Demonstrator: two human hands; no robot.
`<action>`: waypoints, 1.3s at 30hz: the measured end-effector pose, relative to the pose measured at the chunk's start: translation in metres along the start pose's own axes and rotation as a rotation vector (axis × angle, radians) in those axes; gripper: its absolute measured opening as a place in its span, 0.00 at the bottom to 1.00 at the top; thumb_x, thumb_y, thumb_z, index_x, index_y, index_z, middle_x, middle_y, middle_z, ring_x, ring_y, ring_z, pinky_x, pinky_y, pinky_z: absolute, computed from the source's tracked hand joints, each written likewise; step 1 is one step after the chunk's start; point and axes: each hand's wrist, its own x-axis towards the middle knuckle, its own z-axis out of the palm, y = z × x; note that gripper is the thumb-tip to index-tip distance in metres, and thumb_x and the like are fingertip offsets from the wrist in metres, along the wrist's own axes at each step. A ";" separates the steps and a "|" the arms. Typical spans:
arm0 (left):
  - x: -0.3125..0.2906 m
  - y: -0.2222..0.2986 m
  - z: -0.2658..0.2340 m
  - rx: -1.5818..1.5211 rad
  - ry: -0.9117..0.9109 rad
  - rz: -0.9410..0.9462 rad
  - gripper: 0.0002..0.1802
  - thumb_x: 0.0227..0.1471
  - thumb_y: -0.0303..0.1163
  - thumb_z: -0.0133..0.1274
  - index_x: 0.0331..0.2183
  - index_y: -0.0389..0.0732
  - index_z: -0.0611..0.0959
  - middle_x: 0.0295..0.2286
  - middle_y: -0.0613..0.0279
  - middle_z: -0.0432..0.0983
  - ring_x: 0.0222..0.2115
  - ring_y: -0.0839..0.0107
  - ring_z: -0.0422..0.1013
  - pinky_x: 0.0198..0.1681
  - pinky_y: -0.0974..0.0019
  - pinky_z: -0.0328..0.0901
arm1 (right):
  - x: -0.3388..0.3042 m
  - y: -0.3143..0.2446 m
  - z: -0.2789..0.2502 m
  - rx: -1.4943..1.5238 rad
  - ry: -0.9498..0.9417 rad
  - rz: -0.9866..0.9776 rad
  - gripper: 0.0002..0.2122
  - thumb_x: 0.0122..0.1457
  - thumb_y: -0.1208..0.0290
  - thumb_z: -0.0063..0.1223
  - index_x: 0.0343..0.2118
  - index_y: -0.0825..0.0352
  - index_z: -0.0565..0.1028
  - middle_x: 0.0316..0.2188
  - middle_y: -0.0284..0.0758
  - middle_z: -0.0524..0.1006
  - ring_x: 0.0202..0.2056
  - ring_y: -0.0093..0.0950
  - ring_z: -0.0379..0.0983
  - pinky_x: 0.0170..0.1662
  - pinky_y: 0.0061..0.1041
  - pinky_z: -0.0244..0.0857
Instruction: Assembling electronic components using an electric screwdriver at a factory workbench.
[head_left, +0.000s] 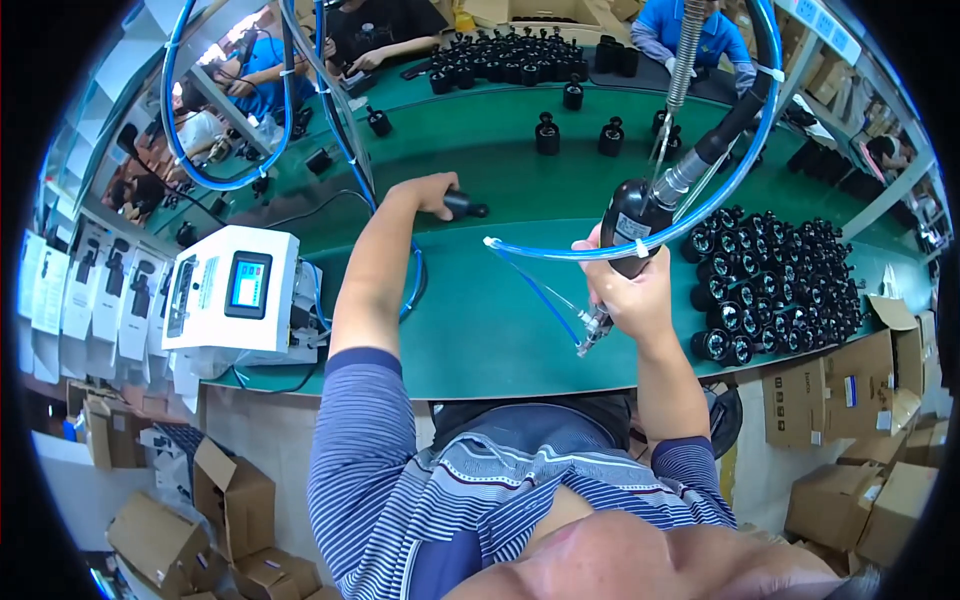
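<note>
My left hand point(428, 192) reaches out over the green worktable point(480, 320) and grips a black cylindrical part point(460, 205). That part lies tilted on its side, its narrow knobbed end pointing right. Closed around a black powered screwdriver point(632, 215), my right hand point(630, 290) holds it near the table's front edge, its metal tip point(590, 335) pointing down and toward me. A blue air hose point(640, 245) loops across the screwdriver, and a coiled spring point(686, 60) hangs above it.
Many upright black parts point(770, 285) crowd the table's right side; another cluster point(510, 60) stands at the far edge. A few single parts point(547, 135) stand between. On the left is a white machine with a screen point(245, 285). Co-workers point(705, 35) sit opposite. Cardboard boxes point(850, 385) lie around.
</note>
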 end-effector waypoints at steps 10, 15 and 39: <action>-0.051 0.086 0.146 -1.793 0.594 0.389 0.44 0.53 0.23 0.64 0.67 0.39 0.62 0.52 0.46 0.71 0.48 0.57 0.74 0.55 0.58 0.68 | 0.026 0.033 0.032 0.020 0.133 -0.018 0.04 0.59 0.80 0.62 0.34 0.68 0.77 0.18 0.28 0.75 0.14 0.18 0.65 0.18 0.16 0.57; -0.062 0.110 0.174 -2.044 0.351 0.393 0.41 0.49 0.22 0.66 0.63 0.38 0.67 0.51 0.48 0.73 0.46 0.60 0.76 0.53 0.60 0.70 | 0.061 0.048 0.057 0.025 0.098 -0.019 0.04 0.61 0.79 0.62 0.34 0.68 0.77 0.16 0.28 0.74 0.13 0.18 0.65 0.17 0.16 0.57; -0.057 0.127 0.222 -1.179 0.575 0.677 0.33 0.34 0.27 0.77 0.44 0.39 0.80 0.34 0.62 0.82 0.29 0.67 0.74 0.38 0.66 0.70 | 0.086 0.125 0.077 -0.067 0.029 -0.228 0.04 0.64 0.79 0.56 0.40 0.68 0.74 0.16 0.30 0.68 0.13 0.19 0.61 0.18 0.20 0.61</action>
